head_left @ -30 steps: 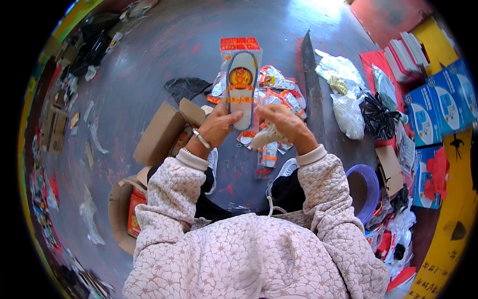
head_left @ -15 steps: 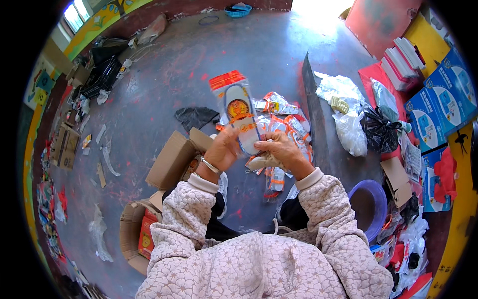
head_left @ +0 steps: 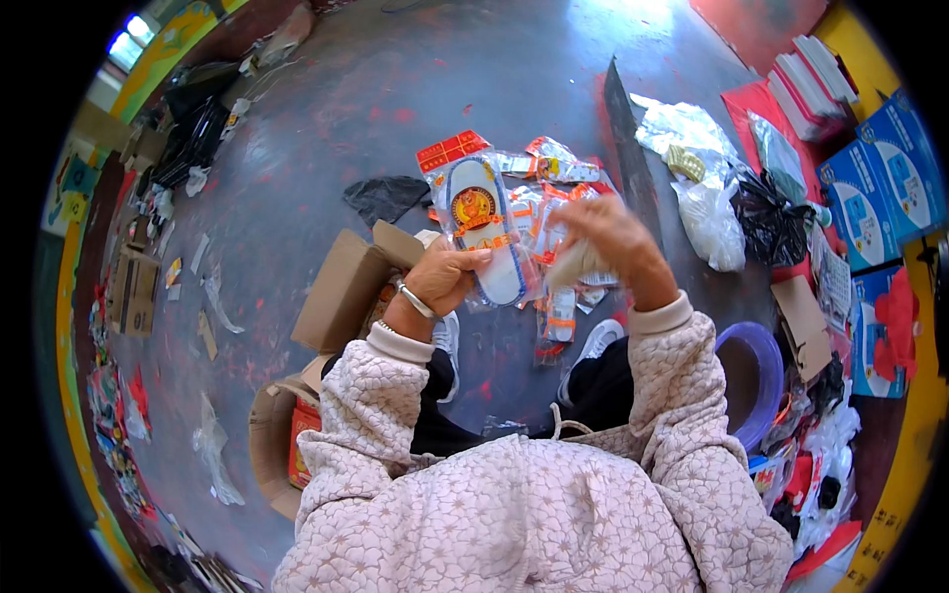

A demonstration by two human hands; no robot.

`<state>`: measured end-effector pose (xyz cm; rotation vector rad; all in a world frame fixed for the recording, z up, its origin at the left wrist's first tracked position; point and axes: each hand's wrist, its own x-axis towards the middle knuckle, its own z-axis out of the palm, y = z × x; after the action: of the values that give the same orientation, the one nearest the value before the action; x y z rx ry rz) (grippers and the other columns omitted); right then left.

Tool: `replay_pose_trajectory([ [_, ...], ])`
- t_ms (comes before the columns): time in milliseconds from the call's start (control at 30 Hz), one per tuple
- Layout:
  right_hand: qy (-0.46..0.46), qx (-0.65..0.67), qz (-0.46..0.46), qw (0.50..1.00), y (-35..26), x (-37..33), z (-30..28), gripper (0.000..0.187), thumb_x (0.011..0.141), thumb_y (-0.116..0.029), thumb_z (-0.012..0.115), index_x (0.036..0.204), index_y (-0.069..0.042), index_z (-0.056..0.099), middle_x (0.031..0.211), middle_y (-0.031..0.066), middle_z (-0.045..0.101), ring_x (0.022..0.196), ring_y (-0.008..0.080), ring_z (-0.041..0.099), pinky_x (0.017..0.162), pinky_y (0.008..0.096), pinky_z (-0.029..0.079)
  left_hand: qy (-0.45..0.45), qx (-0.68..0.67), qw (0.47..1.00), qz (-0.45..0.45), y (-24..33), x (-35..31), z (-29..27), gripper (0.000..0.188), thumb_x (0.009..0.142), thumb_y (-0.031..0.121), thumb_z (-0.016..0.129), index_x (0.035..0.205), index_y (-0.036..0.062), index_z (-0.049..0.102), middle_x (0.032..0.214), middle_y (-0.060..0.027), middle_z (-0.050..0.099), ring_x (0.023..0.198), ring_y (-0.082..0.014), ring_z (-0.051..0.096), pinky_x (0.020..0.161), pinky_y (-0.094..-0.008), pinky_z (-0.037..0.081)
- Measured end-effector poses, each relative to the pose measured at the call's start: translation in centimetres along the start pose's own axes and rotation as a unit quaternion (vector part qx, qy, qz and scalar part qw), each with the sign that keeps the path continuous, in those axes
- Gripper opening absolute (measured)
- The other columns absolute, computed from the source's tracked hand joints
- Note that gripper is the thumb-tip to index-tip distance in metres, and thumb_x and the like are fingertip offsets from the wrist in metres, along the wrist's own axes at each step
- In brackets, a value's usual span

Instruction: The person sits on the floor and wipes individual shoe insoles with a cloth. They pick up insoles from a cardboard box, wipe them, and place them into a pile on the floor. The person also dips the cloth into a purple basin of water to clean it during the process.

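Observation:
My left hand (head_left: 442, 277) grips the lower left edge of a clear plastic packet of insoles (head_left: 502, 280). The packet has a red header; the pale insole has a blue rim and a round orange-and-black emblem. Right of the packet and apart from it, my right hand (head_left: 615, 240) is blurred, its fingers curled. A pale beige, soft-looking thing (head_left: 576, 265) hangs under those fingers; its kind is unclear. Beyond and below the hands, a pile of similar orange-and-clear packets (head_left: 560, 321) lies on the floor between my feet and farther out.
An open cardboard box (head_left: 341, 287) stands left of my feet, with another box (head_left: 272, 435) nearer. A purple tub (head_left: 764, 395) is at my right. White plastic bags (head_left: 714, 232), a black bag (head_left: 769, 222) and blue boxes (head_left: 875, 188) line the right side. A black plastic sheet (head_left: 384, 200) lies ahead.
My right hand has let go of the insole packet and moved up and right, the beige thing moving with it. The left hand keeps the packet, now slightly lower. The view has shifted a little.

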<state>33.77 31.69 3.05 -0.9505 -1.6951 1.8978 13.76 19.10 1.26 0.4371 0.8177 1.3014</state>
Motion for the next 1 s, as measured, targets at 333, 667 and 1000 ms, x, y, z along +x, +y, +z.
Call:
replay_pose_trajectory([
  [333,0.366,-0.359,-0.321,0.796,1.5,4.6,-1.1,0.014,0.081,-0.015,0.062,0.076,-0.002,0.061,0.069,0.0095,0.061,0.056,0.0180,0.058,0.054,0.0275,0.046,-0.162,0.049,0.980,-0.106,-1.3,-0.8,2.0,0.042,0.077,0.003,0.063,0.116,-0.0025,0.048,0.108,-0.0113,0.059,0.098,-0.0218,0.059,0.087,-0.0361,0.047],
  [667,0.177,-0.186,-0.382,0.888,-0.1,-0.8,6.2,0.004,0.080,-0.006,0.060,0.078,-0.004,0.057,0.071,0.0052,0.058,0.061,0.0127,0.056,0.059,0.0261,0.046,0.026,0.004,0.999,0.041,-2.2,1.7,-1.5,0.036,0.081,-0.001,0.057,0.115,-0.0021,0.046,0.106,-0.0109,0.058,0.096,-0.0208,0.059,0.082,-0.0337,0.050],
  [1000,0.121,0.125,0.106,0.979,1.9,2.4,0.0,0.025,0.086,-0.025,0.056,0.090,0.000,0.057,0.082,0.0138,0.060,0.071,0.0243,0.062,0.058,0.0362,0.052,0.016,0.039,0.996,0.084,-0.6,0.8,-0.8,0.032,0.083,0.000,0.055,0.114,-0.0044,0.047,0.109,-0.0126,0.057,0.097,-0.0215,0.059,0.085,-0.0347,0.050],
])
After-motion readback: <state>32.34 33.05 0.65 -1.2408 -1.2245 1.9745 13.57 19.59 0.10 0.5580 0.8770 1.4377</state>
